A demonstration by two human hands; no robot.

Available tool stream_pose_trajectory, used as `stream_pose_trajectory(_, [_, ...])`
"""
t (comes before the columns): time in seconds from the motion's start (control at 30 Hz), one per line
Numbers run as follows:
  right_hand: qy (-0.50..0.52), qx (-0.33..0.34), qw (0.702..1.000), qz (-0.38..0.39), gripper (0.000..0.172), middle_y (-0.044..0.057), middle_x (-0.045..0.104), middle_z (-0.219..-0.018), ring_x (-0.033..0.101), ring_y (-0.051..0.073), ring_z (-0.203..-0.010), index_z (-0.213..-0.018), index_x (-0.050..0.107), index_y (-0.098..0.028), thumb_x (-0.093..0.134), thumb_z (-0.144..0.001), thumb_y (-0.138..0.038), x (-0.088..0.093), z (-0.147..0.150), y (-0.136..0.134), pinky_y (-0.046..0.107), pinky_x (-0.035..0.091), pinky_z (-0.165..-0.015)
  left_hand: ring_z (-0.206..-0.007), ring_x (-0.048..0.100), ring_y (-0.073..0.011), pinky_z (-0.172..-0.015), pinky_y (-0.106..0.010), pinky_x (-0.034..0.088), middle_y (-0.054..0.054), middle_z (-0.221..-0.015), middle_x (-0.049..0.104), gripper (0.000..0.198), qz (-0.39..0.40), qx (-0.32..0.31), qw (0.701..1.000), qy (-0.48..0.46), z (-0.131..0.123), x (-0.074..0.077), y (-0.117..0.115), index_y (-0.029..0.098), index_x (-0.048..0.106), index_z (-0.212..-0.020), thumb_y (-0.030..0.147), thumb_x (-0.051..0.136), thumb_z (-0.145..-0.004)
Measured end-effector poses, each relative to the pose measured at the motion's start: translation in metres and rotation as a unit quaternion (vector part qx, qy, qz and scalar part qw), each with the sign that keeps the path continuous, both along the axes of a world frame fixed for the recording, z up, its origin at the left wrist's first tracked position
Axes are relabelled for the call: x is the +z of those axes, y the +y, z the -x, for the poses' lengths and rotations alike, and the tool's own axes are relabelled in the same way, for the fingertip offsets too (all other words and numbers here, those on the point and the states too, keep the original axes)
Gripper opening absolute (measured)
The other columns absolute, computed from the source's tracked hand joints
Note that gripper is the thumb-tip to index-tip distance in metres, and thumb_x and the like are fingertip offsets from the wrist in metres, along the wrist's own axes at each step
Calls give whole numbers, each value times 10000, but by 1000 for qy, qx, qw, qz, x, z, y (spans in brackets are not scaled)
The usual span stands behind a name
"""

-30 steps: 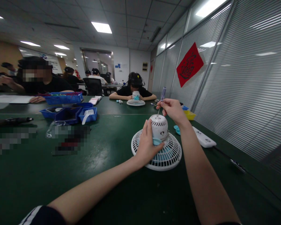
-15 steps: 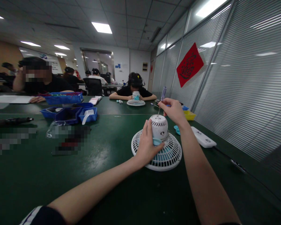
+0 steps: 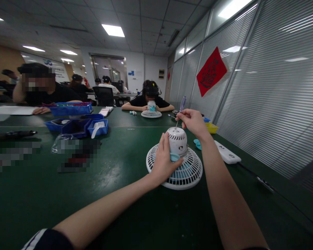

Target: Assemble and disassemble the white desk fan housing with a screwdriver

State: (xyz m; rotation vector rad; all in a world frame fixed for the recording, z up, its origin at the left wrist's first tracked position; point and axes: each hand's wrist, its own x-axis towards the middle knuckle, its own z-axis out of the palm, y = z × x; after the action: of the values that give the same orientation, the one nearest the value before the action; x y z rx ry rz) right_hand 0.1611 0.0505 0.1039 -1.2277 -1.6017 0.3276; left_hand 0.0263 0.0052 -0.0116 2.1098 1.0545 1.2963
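Observation:
A small white fan (image 3: 187, 172) lies grille-down on the green table (image 3: 114, 194), its round motor housing (image 3: 177, 139) pointing up. My left hand (image 3: 163, 160) is wrapped round the left side of the housing and rests on the grille. My right hand (image 3: 193, 122) is closed on a screwdriver (image 3: 181, 107) with a clear purple handle. The screwdriver stands nearly upright with its tip on top of the housing.
A white power strip (image 3: 226, 152) and light blue parts (image 3: 197, 143) lie right of the fan, a yellow tray (image 3: 211, 127) beyond. Blue bins (image 3: 75, 125) stand at the left. Across the table a person (image 3: 147, 99) sits at another fan (image 3: 151, 113). A glass wall runs along the right.
My right hand and the screwdriver have shifted slightly, the handle tilting a little to the right. My left hand and the fan have stayed put.

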Motion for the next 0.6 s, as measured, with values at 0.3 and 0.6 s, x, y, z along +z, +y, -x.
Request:
stream_pose_trajectory(0.3, [-88, -18, 995, 51, 129, 92, 720, -829, 499, 64, -384, -757, 594, -130, 516, -847, -181, 10, -10, -14, 239, 411, -460, -1434, 141, -332, -1147, -544, 201, -157, -1561, 94, 1034, 6, 4, 1000, 14, 1, 2, 0, 245, 29, -1468, 232, 709, -689])
stream_pose_trajectory(0.6, [-76, -51, 996, -7, 214, 74, 697, -733, 544, 105, -447, -740, 628, -147, 562, -852, -316, 21, -28, -30, 271, 455, -514, -1306, 395, -273, -1087, -467, 325, -117, -1404, 414, 677, 59, -1, 991, -123, 7, 19, 1, 207, 382, -1329, 203, 641, -704])
